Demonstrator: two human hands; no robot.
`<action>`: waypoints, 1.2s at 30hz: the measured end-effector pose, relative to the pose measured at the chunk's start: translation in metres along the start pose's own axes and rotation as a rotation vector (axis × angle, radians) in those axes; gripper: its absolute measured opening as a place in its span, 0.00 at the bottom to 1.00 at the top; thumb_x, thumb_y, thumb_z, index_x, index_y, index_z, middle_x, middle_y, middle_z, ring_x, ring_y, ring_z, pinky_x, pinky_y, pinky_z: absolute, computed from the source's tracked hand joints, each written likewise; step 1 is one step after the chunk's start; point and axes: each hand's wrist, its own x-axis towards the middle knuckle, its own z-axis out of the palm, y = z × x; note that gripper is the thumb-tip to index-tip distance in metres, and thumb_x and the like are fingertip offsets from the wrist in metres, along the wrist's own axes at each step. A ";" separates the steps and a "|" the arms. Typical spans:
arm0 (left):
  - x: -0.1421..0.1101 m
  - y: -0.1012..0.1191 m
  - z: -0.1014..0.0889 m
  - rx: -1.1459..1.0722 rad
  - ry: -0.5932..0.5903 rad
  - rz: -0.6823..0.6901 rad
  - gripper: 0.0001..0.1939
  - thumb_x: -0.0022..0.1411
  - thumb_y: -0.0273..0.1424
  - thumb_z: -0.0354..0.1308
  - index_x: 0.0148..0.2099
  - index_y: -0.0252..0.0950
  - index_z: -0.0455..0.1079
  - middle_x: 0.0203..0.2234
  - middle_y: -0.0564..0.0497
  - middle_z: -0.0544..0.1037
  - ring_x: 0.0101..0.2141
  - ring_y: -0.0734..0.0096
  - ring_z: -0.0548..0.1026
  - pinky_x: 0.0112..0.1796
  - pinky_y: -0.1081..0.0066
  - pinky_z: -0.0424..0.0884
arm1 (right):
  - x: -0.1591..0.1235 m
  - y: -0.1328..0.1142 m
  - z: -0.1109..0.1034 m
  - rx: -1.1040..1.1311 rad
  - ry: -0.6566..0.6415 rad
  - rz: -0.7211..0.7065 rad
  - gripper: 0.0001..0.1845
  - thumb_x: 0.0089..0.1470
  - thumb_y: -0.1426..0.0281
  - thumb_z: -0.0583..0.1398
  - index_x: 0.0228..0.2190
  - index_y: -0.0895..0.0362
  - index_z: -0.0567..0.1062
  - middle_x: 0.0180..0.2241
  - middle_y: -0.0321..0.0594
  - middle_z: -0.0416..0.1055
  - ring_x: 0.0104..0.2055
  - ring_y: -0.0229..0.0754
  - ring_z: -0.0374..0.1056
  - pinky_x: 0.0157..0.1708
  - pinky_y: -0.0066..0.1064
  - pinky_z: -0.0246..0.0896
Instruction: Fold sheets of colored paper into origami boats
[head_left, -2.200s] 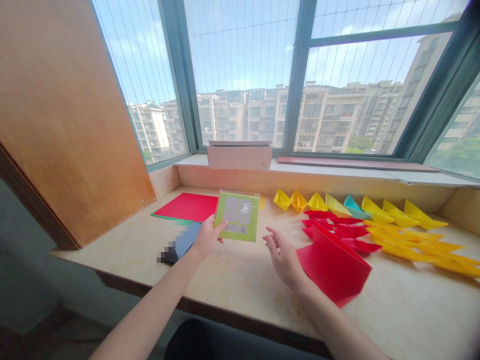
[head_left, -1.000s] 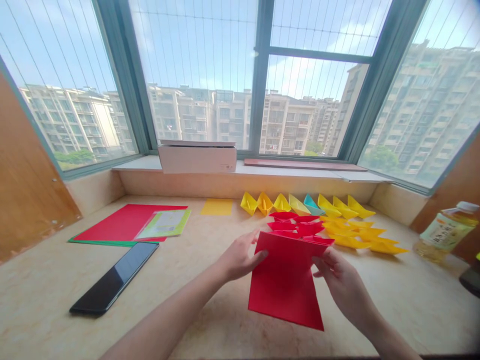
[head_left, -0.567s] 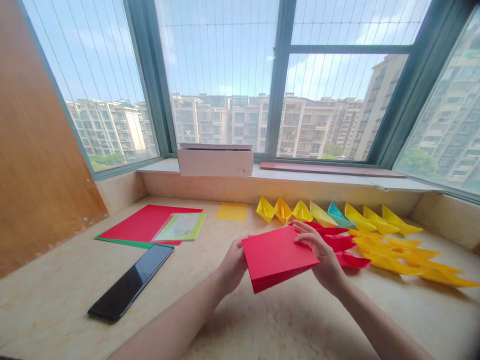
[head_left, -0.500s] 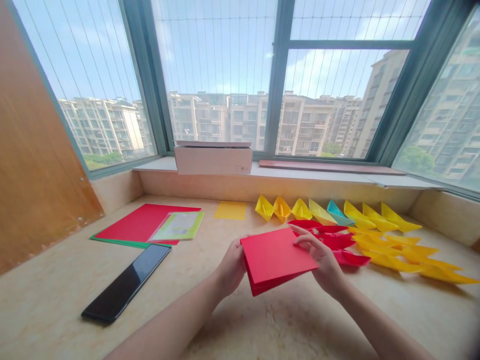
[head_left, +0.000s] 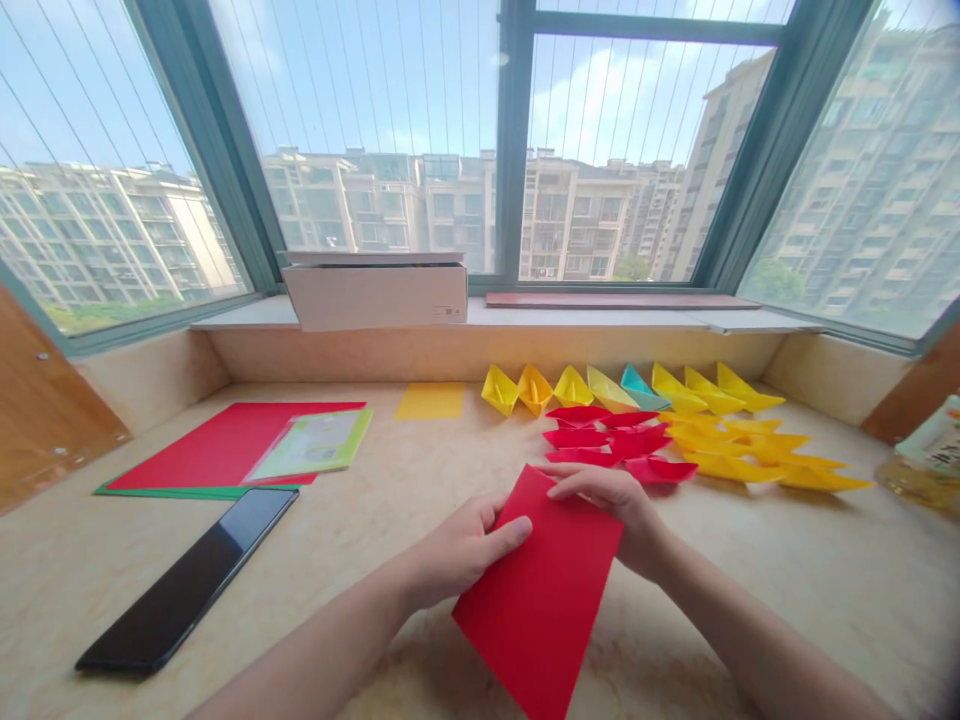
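The landmark is a bright red sheet of card or paper (head_left: 546, 590), held up in front of the wearer. The left hand (head_left: 471, 550) grips its left edge, thumb on top; the right hand (head_left: 611, 500) holds its upper right part, fingers laid over the face.

Left of the red sheet, a black smartphone (head_left: 191, 585) lies on the cream marbled surface (head_left: 360, 570). Beyond the phone are larger flat red paper (head_left: 202, 445), green paper (head_left: 172, 492) showing beneath, and a clear and lime-green packet (head_left: 315, 445) on top.

Just beyond the red sheet sit small folded red paper boats (head_left: 607, 437), with yellow paper boats (head_left: 750, 450) to their right. Farther from the sheet is a row of yellow boats (head_left: 574, 388) including one turquoise boat (head_left: 641, 388).
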 end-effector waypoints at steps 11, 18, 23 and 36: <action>0.003 0.001 0.018 -0.026 0.457 0.289 0.26 0.60 0.42 0.64 0.56 0.35 0.69 0.42 0.43 0.81 0.37 0.58 0.80 0.35 0.66 0.75 | 0.001 -0.005 0.025 0.040 0.111 0.071 0.22 0.59 0.51 0.58 0.42 0.55 0.78 0.34 0.45 0.79 0.37 0.50 0.74 0.34 0.37 0.71; 0.002 -0.004 0.016 0.131 0.524 0.415 0.19 0.62 0.45 0.60 0.43 0.33 0.73 0.33 0.46 0.81 0.31 0.65 0.78 0.33 0.69 0.73 | -0.005 -0.008 0.019 -0.149 0.103 0.058 0.19 0.59 0.57 0.61 0.23 0.57 0.74 0.23 0.36 0.72 0.26 0.39 0.66 0.25 0.28 0.60; -0.001 -0.005 0.015 0.315 0.556 0.382 0.22 0.65 0.48 0.54 0.36 0.32 0.74 0.26 0.48 0.78 0.27 0.68 0.74 0.27 0.73 0.68 | -0.007 -0.011 0.023 -0.054 0.044 0.068 0.20 0.60 0.54 0.59 0.25 0.56 0.74 0.23 0.35 0.72 0.26 0.39 0.66 0.25 0.27 0.60; 0.000 -0.010 0.021 0.118 0.473 0.347 0.19 0.58 0.47 0.63 0.34 0.34 0.69 0.23 0.51 0.75 0.23 0.72 0.71 0.25 0.74 0.65 | -0.017 -0.006 0.019 -0.378 0.134 -0.053 0.26 0.61 0.57 0.58 0.16 0.57 0.65 0.16 0.32 0.58 0.19 0.34 0.52 0.18 0.27 0.45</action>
